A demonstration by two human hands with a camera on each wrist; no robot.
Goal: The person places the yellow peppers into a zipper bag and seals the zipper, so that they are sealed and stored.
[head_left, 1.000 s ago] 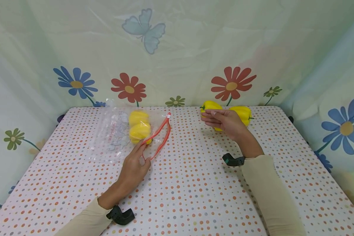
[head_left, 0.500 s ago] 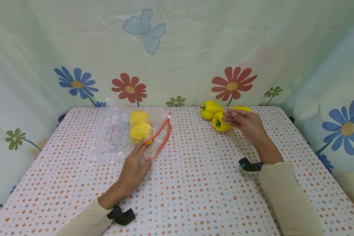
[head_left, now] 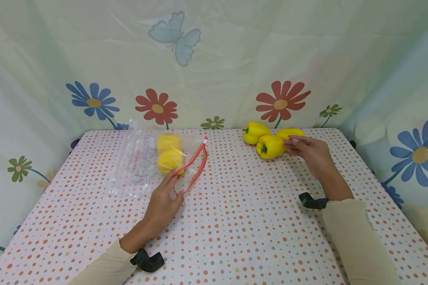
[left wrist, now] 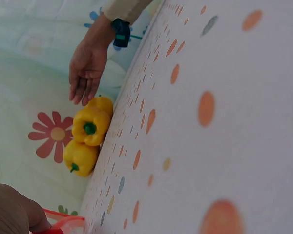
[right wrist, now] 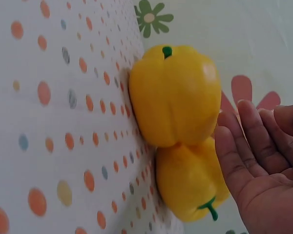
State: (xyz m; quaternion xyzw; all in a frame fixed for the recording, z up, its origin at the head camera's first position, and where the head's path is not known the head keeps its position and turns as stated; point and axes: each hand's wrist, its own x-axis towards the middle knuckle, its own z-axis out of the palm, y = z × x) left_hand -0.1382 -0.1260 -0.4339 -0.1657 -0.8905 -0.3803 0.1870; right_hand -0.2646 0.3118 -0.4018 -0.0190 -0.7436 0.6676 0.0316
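Note:
Two yellow bell peppers (head_left: 170,159) lie inside a clear plastic zip bag (head_left: 132,158) on the left of the table. Its red-edged mouth (head_left: 201,166) faces right and gapes. My left hand (head_left: 163,202) holds the near side of that mouth between thumb and fingers; the left wrist view catches only part of this hand (left wrist: 12,212) and some red edging. Three more yellow bell peppers sit grouped at the back right, the front one (head_left: 270,147) with its green stem toward me. Just right of it, my right hand (head_left: 312,155) hovers with loosely extended fingers, holding nothing.
A dotted cloth covers the table (head_left: 228,221). Behind it hangs a pale curtain (head_left: 221,71) printed with flowers and a butterfly, close to the back edge. Each wrist carries a black camera mount (head_left: 147,260).
My right hand has moved right and a little toward me, away from in front of the loose peppers, uncovering the front one. The left hand and the bag stay in place.

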